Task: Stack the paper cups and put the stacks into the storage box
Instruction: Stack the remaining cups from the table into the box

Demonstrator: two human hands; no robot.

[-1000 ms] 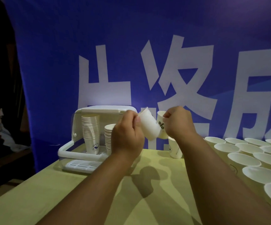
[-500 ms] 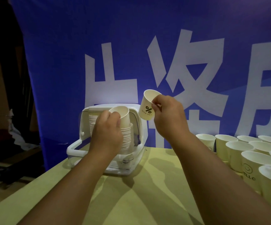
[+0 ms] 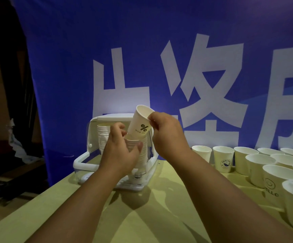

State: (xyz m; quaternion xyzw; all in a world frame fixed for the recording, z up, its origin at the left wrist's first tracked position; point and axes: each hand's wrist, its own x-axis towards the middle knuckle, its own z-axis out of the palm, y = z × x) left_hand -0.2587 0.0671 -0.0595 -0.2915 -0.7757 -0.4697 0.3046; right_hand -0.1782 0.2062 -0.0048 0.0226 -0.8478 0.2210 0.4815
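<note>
Nesting step: right hand (image 3: 168, 137) pinching white "%"-printed paper cup (image 3: 139, 121) by rim, tilted above white plastic storage box (image 3: 80, 163); left hand (image 3: 119, 153) gripping nested white cup stack (image 3: 133, 143) inside box. Next probably needing: levelling cup, seating squarely.

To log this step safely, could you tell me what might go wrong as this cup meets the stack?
The percent cup is tilted in the right hand, so it may catch the stack rim and jam crooked. The left hand grips only the stack's top; pushing could tip it in the storage box.
</note>
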